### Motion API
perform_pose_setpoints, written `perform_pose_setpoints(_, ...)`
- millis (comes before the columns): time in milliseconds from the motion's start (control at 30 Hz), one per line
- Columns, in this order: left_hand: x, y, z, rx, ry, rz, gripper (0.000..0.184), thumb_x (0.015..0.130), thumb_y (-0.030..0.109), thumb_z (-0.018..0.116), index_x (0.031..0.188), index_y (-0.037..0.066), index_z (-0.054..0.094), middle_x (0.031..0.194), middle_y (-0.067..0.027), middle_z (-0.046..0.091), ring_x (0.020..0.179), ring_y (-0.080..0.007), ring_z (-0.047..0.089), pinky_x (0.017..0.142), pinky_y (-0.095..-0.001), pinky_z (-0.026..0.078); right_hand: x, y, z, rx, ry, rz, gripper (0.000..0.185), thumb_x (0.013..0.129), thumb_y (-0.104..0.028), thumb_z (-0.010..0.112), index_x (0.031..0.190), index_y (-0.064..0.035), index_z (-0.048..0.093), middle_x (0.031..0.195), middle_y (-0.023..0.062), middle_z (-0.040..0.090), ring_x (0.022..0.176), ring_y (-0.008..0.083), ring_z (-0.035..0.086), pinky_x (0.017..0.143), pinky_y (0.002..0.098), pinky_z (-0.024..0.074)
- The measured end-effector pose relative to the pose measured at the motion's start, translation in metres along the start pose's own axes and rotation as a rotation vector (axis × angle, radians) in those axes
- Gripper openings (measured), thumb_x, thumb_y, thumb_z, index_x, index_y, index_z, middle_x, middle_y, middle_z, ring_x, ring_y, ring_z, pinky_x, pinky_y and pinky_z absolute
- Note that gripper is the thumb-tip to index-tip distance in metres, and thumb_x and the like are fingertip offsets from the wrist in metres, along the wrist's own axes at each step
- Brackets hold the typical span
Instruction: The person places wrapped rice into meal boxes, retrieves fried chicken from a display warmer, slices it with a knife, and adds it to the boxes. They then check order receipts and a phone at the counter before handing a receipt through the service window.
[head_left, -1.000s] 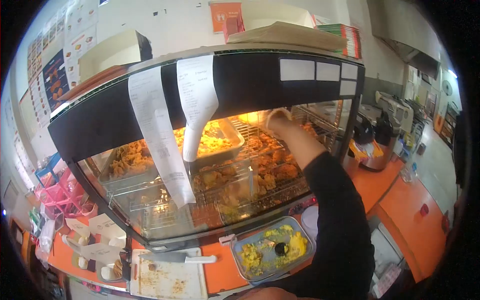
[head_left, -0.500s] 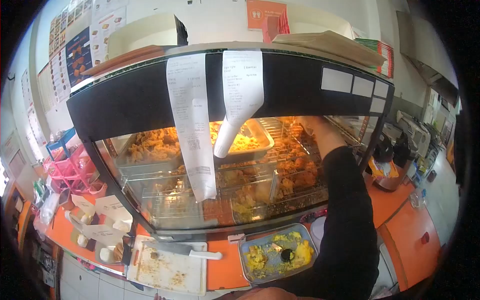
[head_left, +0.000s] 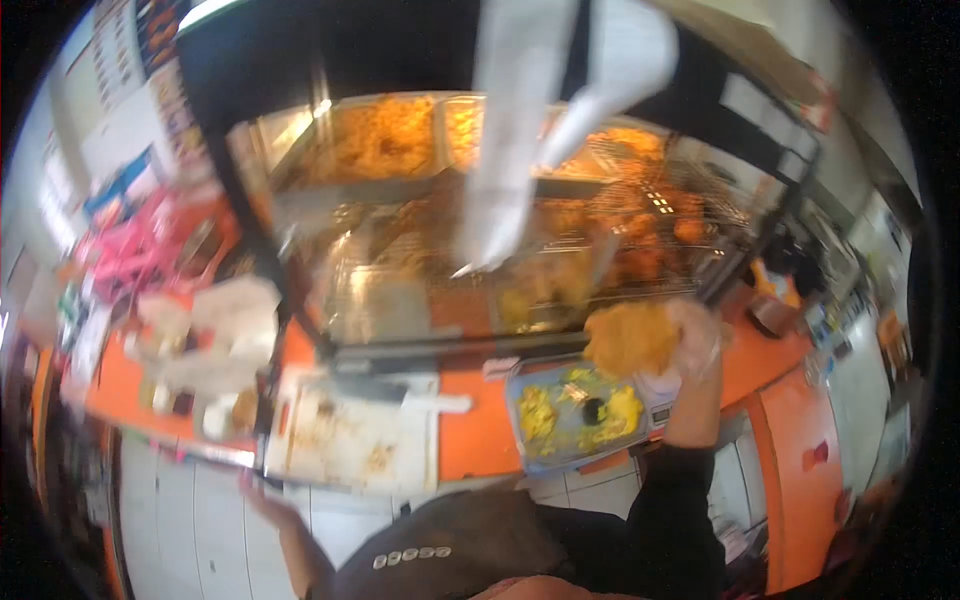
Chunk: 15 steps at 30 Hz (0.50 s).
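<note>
The fried piece (head_left: 626,338) was over the far right part of the tray (head_left: 566,428), its right edge gripped by the right hand (head_left: 697,342); a light, steady hold probably suited its crust. The left hand (head_left: 264,503) was near the cutting board (head_left: 335,440), seemingly empty, its opening too blurred to tell. The paper strips (head_left: 512,130) were unreadable.

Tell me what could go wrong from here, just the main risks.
The fried piece in the right hand could slip and perhaps drop into the tray of yellow food, whose corner it overlaps in this view.

The knife lies loose on the cutting board, so the left hand, in front of the board, might catch the blade if it reached across.
</note>
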<state>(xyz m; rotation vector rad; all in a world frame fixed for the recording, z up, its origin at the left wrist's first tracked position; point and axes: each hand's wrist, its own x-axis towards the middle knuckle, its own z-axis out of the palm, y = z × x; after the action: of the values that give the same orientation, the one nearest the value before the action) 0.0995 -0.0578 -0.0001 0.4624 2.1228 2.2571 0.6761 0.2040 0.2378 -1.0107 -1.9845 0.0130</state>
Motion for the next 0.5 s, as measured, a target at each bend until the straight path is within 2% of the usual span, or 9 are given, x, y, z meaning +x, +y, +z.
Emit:
perform_pose_setpoints(33,-0.001,0.001,-0.001,0.205,-0.135,0.150,0.046,0.094,0.032,0.031,0.119,0.001,0.052,0.126,-0.0153,0.048,0.124,-0.0255,0.036,0.102,-0.0411,0.029,-0.022,0.005,0.042,0.211,-0.070,0.079,0.026,0.068,-0.024,0.068,0.082,-0.0045,0.059,0.078,0.0134,0.061,0.072,0.0278,0.061,0.063,0.0355,0.0486)
perform_pose_setpoints(100,-0.014,0.017,0.022,0.048,-0.179,0.094,0.035,0.092,0.022,0.039,0.112,-0.001,0.057,0.125,-0.0175,0.049,0.122,-0.0301,0.038,0.103,-0.0426,0.026,-0.026,-0.004,0.131,0.527,-0.291,-0.208,0.024,0.071,-0.025,0.066,0.079,-0.0035,0.059,0.072,0.0117,0.060,0.067,0.0250,0.060,0.058,0.0350,0.0477)
perform_pose_setpoints(133,-0.020,0.019,0.025,0.172,-0.278,0.215,0.035,0.087,0.025,0.051,0.113,0.002,0.057,0.125,-0.0178,0.049,0.123,-0.0318,0.037,0.104,-0.0422,0.024,-0.018,-0.032,0.178,0.630,-0.416,-0.587,0.022,0.072,-0.023,0.066,0.078,-0.0034,0.058,0.069,0.0092,0.059,0.064,0.0213,0.060,0.054,0.0340,0.0470)
perform_pose_setpoints(167,-0.028,0.032,0.029,0.295,-0.377,0.367,0.038,0.084,0.028,0.055,0.114,0.005,0.057,0.125,-0.0170,0.049,0.123,-0.0321,0.037,0.105,-0.0445,0.022,-0.017,-0.073,0.202,0.480,-0.491,-0.685,0.017,0.077,-0.020,0.061,0.076,-0.0025,0.058,0.064,0.0063,0.057,0.060,0.0200,0.059,0.051,0.0346,0.0472)
perform_pose_setpoints(233,-0.043,0.059,0.036,0.495,-0.569,0.602,0.044,0.078,0.033,0.062,0.115,0.010,0.057,0.125,-0.0140,0.049,0.124,-0.0328,0.036,0.106,-0.0509,0.016,-0.037,-0.126,0.259,0.913,-1.142,0.500,0.013,0.077,-0.015,0.058,0.078,-0.0023,0.059,0.070,0.0090,0.058,0.065,0.0232,0.059,0.060,0.0331,0.0500)
perform_pose_setpoints(267,-0.048,0.066,0.039,0.569,-0.658,0.687,0.047,0.076,0.035,0.065,0.116,0.012,0.057,0.125,-0.0117,0.050,0.125,-0.0332,0.036,0.106,-0.0549,0.013,-0.045,-0.143,0.316,0.316,-1.316,-0.220,0.010,0.076,-0.014,0.061,0.079,-0.0041,0.062,0.075,0.0101,0.061,0.074,0.0257,0.060,0.067,0.0350,0.0502)
perform_pose_setpoints(333,-0.055,0.070,0.044,0.680,-0.820,0.712,0.050,0.074,0.039,0.066,0.117,0.014,0.056,0.127,-0.0059,0.050,0.126,-0.0336,0.036,0.103,-0.0640,0.007,-0.019,-0.180,0.341,-0.295,-1.261,-0.629,0.015,0.076,-0.013,0.061,0.089,-0.0054,0.062,0.090,0.0130,0.062,0.092,0.0284,0.059,0.080,0.0360,0.0484)
perform_pose_setpoints(400,-0.059,0.058,0.043,0.787,-0.891,0.726,0.049,0.074,0.038,0.066,0.117,0.016,0.056,0.125,-0.0026,0.050,0.126,-0.0315,0.037,0.100,-0.0701,0.006,0.008,-0.203,0.317,-0.229,-1.167,-0.045,0.033,0.077,-0.013,0.057,0.108,-0.0046,0.058,0.110,0.0167,0.060,0.108,0.0288,0.054,0.092,0.0341,0.0446)
perform_pose_setpoints(500,-0.068,0.045,0.039,0.815,-0.941,0.718,0.044,0.075,0.035,0.065,0.113,0.015,0.057,0.123,-0.0031,0.051,0.125,-0.0294,0.038,0.097,-0.0739,0.007,-0.022,-0.157,0.349,-0.266,-1.074,-0.025,0.050,0.075,-0.010,0.057,0.124,-0.0093,0.047,0.119,0.0182,0.056,0.120,0.0299,0.046,0.098,0.0376,0.0409)
